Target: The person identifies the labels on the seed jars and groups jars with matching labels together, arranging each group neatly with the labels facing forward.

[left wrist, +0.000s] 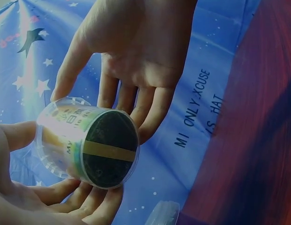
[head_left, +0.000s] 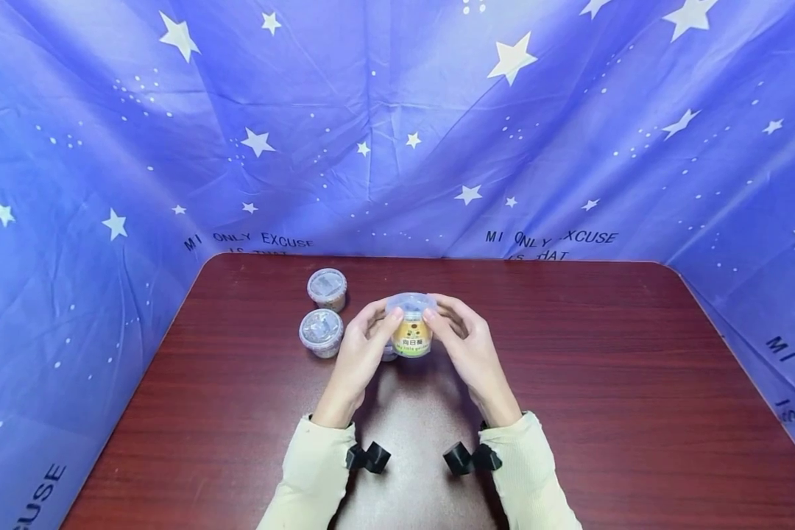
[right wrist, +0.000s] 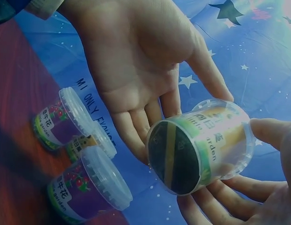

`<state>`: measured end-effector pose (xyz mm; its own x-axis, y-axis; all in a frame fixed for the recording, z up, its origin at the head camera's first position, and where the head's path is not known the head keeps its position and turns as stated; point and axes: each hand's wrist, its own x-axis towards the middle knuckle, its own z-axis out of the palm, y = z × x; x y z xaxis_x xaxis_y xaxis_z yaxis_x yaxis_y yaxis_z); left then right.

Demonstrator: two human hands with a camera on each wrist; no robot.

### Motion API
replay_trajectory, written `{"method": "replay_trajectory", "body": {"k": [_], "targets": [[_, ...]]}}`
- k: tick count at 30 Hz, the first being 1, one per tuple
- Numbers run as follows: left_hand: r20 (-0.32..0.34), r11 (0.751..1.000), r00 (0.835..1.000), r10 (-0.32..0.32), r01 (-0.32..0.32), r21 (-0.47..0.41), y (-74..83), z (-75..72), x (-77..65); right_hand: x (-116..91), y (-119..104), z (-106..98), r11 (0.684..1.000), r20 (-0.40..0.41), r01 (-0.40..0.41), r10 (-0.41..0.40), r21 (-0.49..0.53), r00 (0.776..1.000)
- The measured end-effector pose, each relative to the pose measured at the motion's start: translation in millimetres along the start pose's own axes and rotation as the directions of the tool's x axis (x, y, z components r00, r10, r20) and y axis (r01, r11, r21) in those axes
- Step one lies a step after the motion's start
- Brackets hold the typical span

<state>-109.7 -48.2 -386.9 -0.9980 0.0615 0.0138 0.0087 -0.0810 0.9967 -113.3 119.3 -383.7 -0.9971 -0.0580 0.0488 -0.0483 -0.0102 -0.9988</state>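
Note:
A clear plastic tub (head_left: 413, 338) with a yellow and green label and a clear lid is held up between both hands in the head view. My left hand (head_left: 360, 350) grips its left side, thumb in front and fingers behind. Opposite it, my right hand (head_left: 467, 342) grips the right side the same way. Both wrist views show the tub's dark base (left wrist: 112, 149) crossed by a yellow strip. Beside the left hand stand two lidded tubs (head_left: 321, 333), one behind the other. Another tub (head_left: 389, 353) is mostly hidden by the left hand and the held tub.
The brown wooden table (head_left: 623, 383) extends on both sides of the arms. A blue star-printed cloth (head_left: 397, 147) hangs around its back and sides. In the right wrist view, a standing tub (right wrist: 89, 187) has a purple label and a ribbed clear lid.

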Motion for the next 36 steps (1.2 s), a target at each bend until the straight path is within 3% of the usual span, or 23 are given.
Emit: {"method": "replay_trajectory", "body": {"k": [19,25,36], "targets": [[-0.038,1.000,0.999,-0.020,0.021,0.023,5.4,-11.2,35.1,42,4,4,0.999,0.070,0.018,-0.016,-0.027,0.997],[-0.045,1.000,0.999,-0.009,0.008,-0.011,0.5,-13.7,45.0,55,8,7,0.998,0.095,0.038,-0.034,-0.043,0.995],[-0.040,1.000,0.999,0.031,-0.031,0.006,-14.7,-17.9,60.3,74,23,11,0.996,0.125,0.049,-0.039,-0.077,0.991]]}}
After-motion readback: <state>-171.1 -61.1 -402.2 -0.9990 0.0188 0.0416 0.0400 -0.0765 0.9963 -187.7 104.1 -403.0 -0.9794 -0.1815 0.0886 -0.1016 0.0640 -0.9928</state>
